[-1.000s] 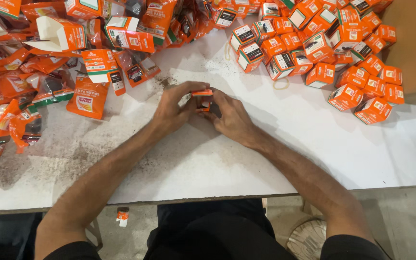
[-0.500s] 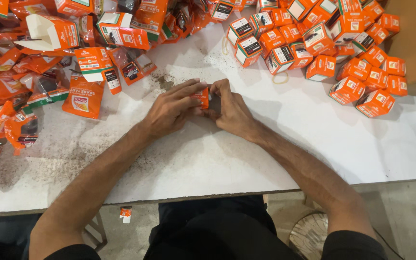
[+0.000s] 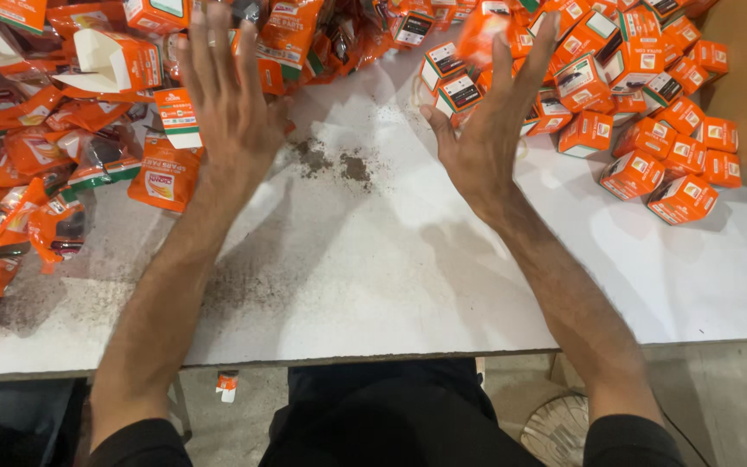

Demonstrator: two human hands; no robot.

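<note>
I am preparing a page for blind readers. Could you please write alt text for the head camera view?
Two bare hands, the left hand and the right hand, reach forward open and empty over a white table. Flat orange plastic packets lie heaped at the left, and small orange cardboard boxes are piled at the right. A patch of dark dust lies between the hands.

A blurred small orange box (image 3: pixel 484 24) tilts above the orange box pile (image 3: pixel 641 104).
</note>
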